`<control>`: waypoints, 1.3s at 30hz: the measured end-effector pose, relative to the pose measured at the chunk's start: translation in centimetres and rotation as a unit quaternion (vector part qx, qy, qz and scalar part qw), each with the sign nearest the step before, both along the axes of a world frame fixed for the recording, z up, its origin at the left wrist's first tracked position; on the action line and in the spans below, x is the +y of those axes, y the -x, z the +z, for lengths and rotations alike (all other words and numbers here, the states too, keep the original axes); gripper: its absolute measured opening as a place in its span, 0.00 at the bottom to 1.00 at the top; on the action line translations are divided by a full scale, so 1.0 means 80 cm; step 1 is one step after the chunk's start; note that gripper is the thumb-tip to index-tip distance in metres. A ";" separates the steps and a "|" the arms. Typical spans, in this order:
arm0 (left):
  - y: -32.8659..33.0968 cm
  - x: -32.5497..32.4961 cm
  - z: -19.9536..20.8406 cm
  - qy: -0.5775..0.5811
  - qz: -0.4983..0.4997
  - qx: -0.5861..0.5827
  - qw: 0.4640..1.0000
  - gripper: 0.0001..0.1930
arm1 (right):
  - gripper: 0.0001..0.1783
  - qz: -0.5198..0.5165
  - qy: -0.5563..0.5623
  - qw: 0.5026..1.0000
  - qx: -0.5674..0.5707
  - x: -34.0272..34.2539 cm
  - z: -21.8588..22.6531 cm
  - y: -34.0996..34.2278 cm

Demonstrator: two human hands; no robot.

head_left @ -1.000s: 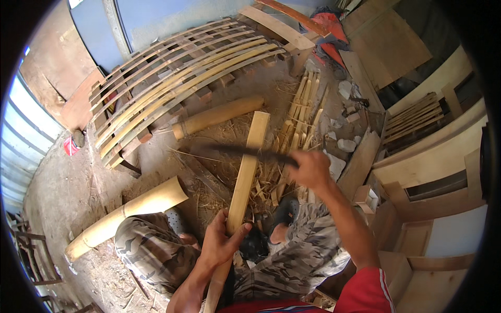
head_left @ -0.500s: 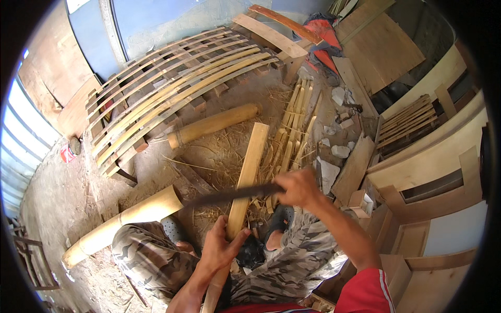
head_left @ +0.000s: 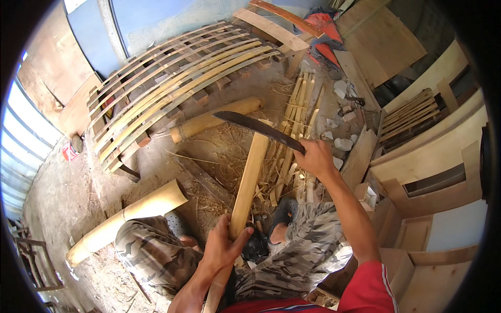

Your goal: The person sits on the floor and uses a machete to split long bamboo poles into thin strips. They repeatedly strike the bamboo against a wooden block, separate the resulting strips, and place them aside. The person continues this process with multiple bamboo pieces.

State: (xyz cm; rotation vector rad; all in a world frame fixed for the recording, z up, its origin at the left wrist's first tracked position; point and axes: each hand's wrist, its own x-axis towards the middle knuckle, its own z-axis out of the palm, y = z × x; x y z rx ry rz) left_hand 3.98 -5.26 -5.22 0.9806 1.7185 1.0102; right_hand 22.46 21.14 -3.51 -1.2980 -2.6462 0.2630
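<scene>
the left hand [head_left: 222, 248] is wrapped round the lower part of a long, flat, yellow bamboo strip [head_left: 247, 190], which slants up between the knees. the right hand [head_left: 317, 156] grips a long, dark-bladed knife [head_left: 255, 127]; its blade crosses the strip's far end, touching or not i can't tell. the strip looks light, stiff and smooth, best held low, clear of the blade. beyond, pale split bamboo lengths [head_left: 298, 112] lie toward the brown floor's [head_left: 52, 193] right edge.

1. We tag machete [head_left: 258, 130]: blackish-grey blade
2. Bamboo strip [head_left: 251, 177]: pale yellow
3. We log trousers [head_left: 297, 255]: camouflage, grey, tan, dark brown blotches
4. Sleeve [head_left: 365, 287]: red, white edge striping
5. Clogs [head_left: 177, 224]: grey
6. We mark wall panel [head_left: 87, 36]: blue
7. Bundled cloth [head_left: 322, 25]: orange-red, dark blue-grey
8. Narrow plank [head_left: 287, 17]: reddish-orange
</scene>
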 end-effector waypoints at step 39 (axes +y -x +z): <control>-0.010 -0.013 0.008 0.029 -0.039 -0.169 0.984 0.27 | 0.14 -0.101 0.432 0.749 0.492 -0.063 0.045 0.051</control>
